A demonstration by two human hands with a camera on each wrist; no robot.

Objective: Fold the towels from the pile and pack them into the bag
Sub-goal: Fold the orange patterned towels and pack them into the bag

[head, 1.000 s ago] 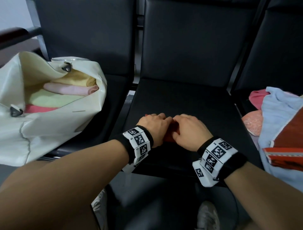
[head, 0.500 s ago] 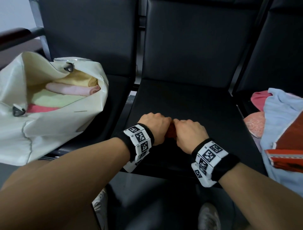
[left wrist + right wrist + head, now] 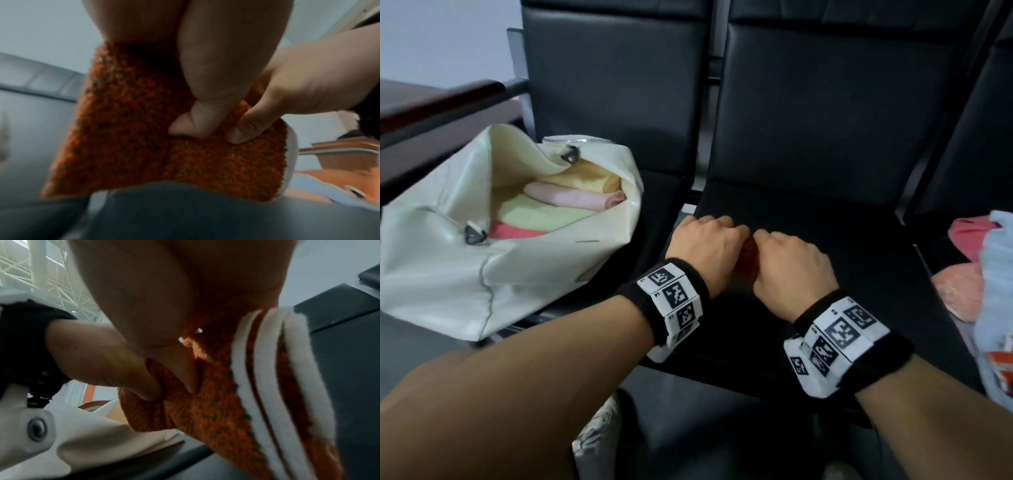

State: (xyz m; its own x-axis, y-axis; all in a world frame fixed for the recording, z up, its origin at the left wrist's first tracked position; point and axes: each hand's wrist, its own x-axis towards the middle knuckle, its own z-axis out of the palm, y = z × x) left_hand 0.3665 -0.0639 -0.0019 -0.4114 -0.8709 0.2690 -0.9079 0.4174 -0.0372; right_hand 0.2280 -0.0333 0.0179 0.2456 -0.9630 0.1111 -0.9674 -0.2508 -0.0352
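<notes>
A folded orange towel (image 3: 749,260) with white edges is held between both hands above the middle black seat (image 3: 859,246). My left hand (image 3: 705,246) grips its left end and my right hand (image 3: 787,263) grips its right end, thumbs pressed into the cloth. The left wrist view shows the towel (image 3: 144,138) with both thumbs on it. White stripes of the towel (image 3: 267,386) appear in the right wrist view. The cream bag (image 3: 500,257) stands open on the left seat, with folded pink, green and yellow towels (image 3: 571,202) inside.
The pile of loose towels (image 3: 993,274), pink, light blue and orange, lies on the right seat. A dark wooden armrest (image 3: 441,102) runs behind the bag. A shoe (image 3: 595,442) is on the floor below the seat edge.
Both hands have lifted the orange towel off the seat and carried it slightly left, toward the bag. The head view has swung left, showing more of the bag.
</notes>
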